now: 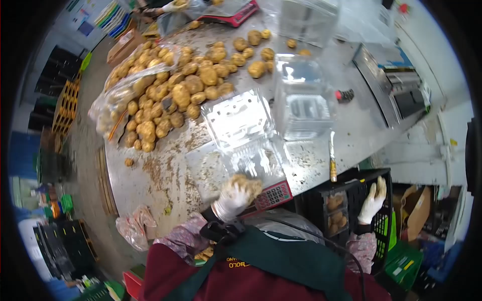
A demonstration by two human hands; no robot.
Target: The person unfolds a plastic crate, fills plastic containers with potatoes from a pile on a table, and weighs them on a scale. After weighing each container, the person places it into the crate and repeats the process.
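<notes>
My left hand (234,198), in a white glove with soiled brown fingers, is over the front edge of a clear plastic punnet (253,163). Its fingers look curled; whatever they may hold is hidden. The punnet's lid (238,119) lies folded back, and the base stands on a scale with a red keypad (273,195). Off to the right, my right hand (373,201), gloved too, has its fingers stretched out and holds nothing. It is beside a black crate (346,183), in which filled clear packs of potatoes (336,215) stand.
Loose potatoes (175,93) spill from a plastic bag (113,103) across the soiled metal table (165,185). Stacked clear punnets (305,108) stand beyond the scale. A knife with a yellowish handle (333,168) lies right. Another person's gloved hand (175,6) shows at the far side.
</notes>
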